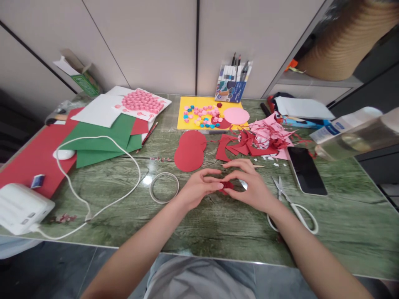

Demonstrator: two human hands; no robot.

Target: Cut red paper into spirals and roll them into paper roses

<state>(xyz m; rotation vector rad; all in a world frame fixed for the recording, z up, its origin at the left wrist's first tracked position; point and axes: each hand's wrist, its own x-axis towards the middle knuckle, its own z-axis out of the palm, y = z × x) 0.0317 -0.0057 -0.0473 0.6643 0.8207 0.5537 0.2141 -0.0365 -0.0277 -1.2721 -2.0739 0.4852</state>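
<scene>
Both hands meet over the middle of the table around a small dark red rolled paper piece (227, 187). My left hand (202, 187) pinches its left side between thumb and fingers. On the other side, my right hand (252, 182) grips it with thumb and fingertips, the fingers arched above. Part of the piece is hidden by the fingers. Red paper circles (189, 155) lie flat just beyond my left hand. A roll of clear tape (164, 188) rests left of that hand. White-handled scissors (289, 199) lie partly under my right forearm.
A yellow sheet (183, 104) at the back carries small coloured paper rolls and a pink oval (236, 116). Red and pink scraps (268, 135) are heaped right of centre. A phone (307, 170) lies at right. A white cable (124, 192) loops across the left side.
</scene>
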